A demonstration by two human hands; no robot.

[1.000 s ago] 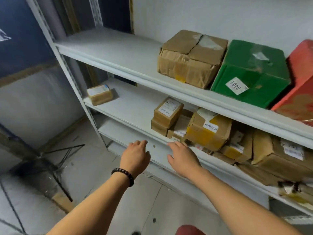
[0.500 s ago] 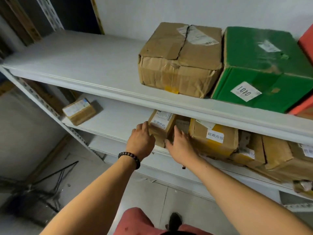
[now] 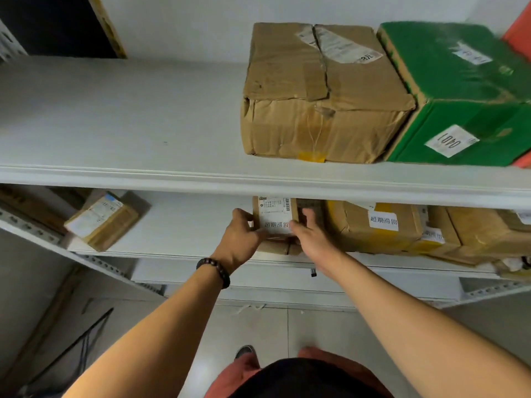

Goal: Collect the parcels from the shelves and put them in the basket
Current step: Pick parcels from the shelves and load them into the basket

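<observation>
A small brown parcel with a white label (image 3: 275, 216) sits on the middle shelf (image 3: 184, 242), stacked on another small box (image 3: 275, 248). My left hand (image 3: 241, 239) grips its left side and my right hand (image 3: 309, 235) grips its right side. More brown parcels (image 3: 373, 228) lie to the right on the same shelf, and one small parcel (image 3: 100, 219) lies alone at the left. On the upper shelf (image 3: 115, 124) stand a large brown box (image 3: 321, 96) and a green box (image 3: 465, 96). No basket is in view.
A red box (image 3: 520, 33) shows at the upper right edge. The front lip of the upper shelf hangs just above my hands. Below are a lower shelf (image 3: 287, 280), tiled floor and a black wire frame (image 3: 83, 340) at the lower left.
I stepped closer to the shelves and both hands reached forward under the upper shelf. They went from open in front of the small labelled parcel to closed on its two sides.
</observation>
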